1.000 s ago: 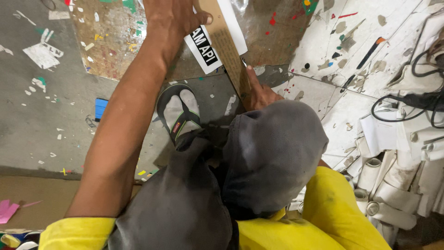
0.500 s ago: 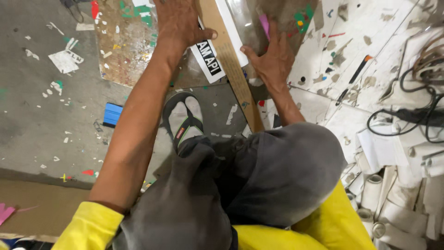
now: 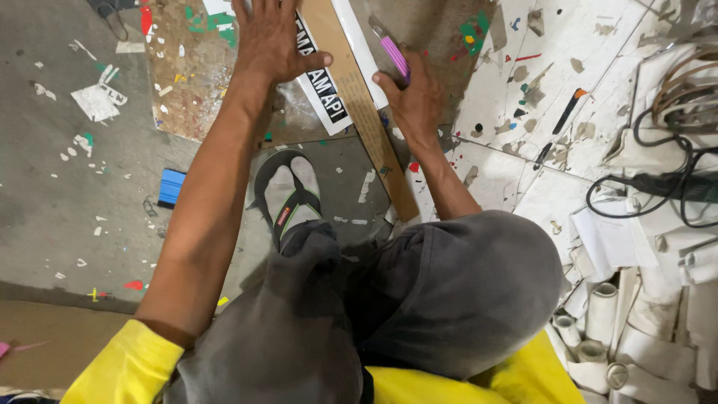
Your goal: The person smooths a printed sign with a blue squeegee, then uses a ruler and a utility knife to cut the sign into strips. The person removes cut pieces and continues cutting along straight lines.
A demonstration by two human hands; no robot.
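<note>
Left hand [image 3: 273, 41] presses flat, fingers spread, on the printed strip [image 3: 318, 82]; right hand [image 3: 415, 97] clenches a pink cutter [image 3: 393, 51] beside the long wooden ruler [image 3: 366, 120] on the floor [image 3: 45, 187].

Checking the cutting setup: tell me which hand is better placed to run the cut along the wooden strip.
Right, probably: the right hand grips the pink-handled cutter beside the wooden strip, while the left hand presses flat on the printed sheet.
</note>
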